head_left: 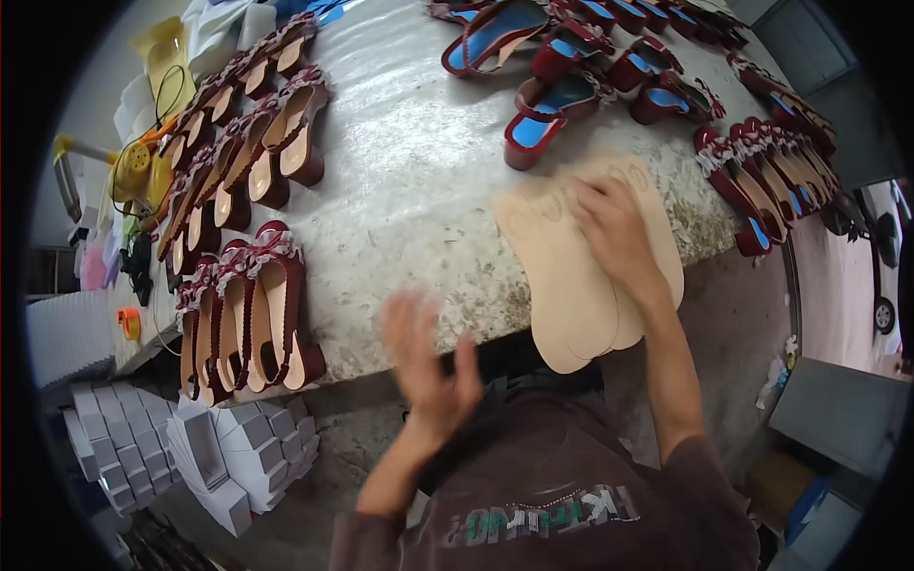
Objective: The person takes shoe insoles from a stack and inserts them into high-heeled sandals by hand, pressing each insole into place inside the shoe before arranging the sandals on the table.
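A few beige insoles [571, 295], shaped like shoe soles, lie overlapping at the table's front edge, their heel ends jutting out over it. My right hand [614, 224] is on their upper part with its fingers curled in against the insole surface; the fingertips are partly hidden. My left hand [428, 366] is raised near the front edge, apart from the insoles, its thumb away from the fingers and nothing in it. Its fingertips are smeared by motion. Just beyond the insoles stands a dark red heeled sandal [533, 133] with a blue patch on its heel seat.
Rows of red sandals with tan insoles [276, 305] line the left side of the worktable [409, 171]. More red sandals [762, 181] stand at the right edge and far side. White boxes [238, 457] are stacked below left. A yellow tool [133, 176] lies far left.
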Available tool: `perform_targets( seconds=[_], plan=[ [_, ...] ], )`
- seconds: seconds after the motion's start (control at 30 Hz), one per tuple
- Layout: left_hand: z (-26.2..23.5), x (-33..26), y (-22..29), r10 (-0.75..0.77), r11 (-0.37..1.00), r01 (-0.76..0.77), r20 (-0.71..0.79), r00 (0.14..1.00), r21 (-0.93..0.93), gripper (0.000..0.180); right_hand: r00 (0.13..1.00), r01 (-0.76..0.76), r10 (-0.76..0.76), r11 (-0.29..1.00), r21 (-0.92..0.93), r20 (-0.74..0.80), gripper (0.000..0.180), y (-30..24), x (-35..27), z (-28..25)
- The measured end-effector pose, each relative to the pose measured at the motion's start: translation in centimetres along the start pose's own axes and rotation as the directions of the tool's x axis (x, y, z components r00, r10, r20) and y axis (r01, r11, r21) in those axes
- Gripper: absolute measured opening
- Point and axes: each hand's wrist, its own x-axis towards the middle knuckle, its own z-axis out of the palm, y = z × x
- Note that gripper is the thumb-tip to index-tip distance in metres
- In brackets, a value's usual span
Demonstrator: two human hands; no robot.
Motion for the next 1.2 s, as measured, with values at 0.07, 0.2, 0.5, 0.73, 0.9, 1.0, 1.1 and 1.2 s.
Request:
perform_targets(
  seconds=[0.07, 0.2, 0.5, 0.73, 0.9, 1.0, 1.1, 1.2],
  plan=[
    [4.9, 5.0, -1.1, 0.111, 0.984, -0.075, 0.227, 0.968, -0.160, 0.042, 0.998, 0.054, -0.054, 0.999, 0.003, 0.032, 0.026, -0.2, 1.8, 2.4],
    [11.8, 6.9, -3.2, 0.197, 0.975, -0.219, 0.328, 0.924, 0.030, 0.036, 0.999, -0.019, 0.016, 0.997, -0.080, -0.046, 0.010, -0.9, 2.6, 5.2],
    [10.9, 7.2, -3.3, 0.143, 0.989, -0.144, 0.323, 0.936, -0.021, 0.037, 0.689, 0.012, -0.453, 0.787, 0.617, 0.565, 0.015, -10.1, -11.0, -15.3],
    [3.5, 6.8, 4.4, 0.324, 0.334, 0.516, 0.611, 0.722, -0.789, 0.116, 0.898, -0.439, 0.100, 0.249, 0.863, 0.428, 0.030, -14.1, -7.8, -13.6],
    [0.4, 4.7, 9.9, -0.011, 0.475, 0.291, 0.325, 0.946, -0.830, 0.045, 0.822, -0.122, -0.230, 0.823, 0.555, 0.521, 0.053, -11.8, -7.0, -10.7],
    [1.2, 6.4, 11.1, -0.039, 0.430, 0.246, 0.254, 0.966, -0.869, 0.050, 0.952, 0.068, -0.180, 0.913, 0.402, 0.248, 0.038, -12.0, -9.9, -7.9],
    [9.3, 13.1, 7.0, 0.090, 0.959, -0.098, -0.044, 0.995, -0.266, 0.074, 0.840, -0.333, 0.515, 0.234, 0.913, 0.174, 0.021, -8.1, -14.8, -7.7],
    [15.6, 17.8, -1.8, -0.112, 0.993, 0.106, 0.147, 0.983, 0.050, 0.075, 0.760, -0.322, 0.570, -0.084, 0.943, 0.311, 0.031, -8.6, -13.0, -9.1]
  ],
)
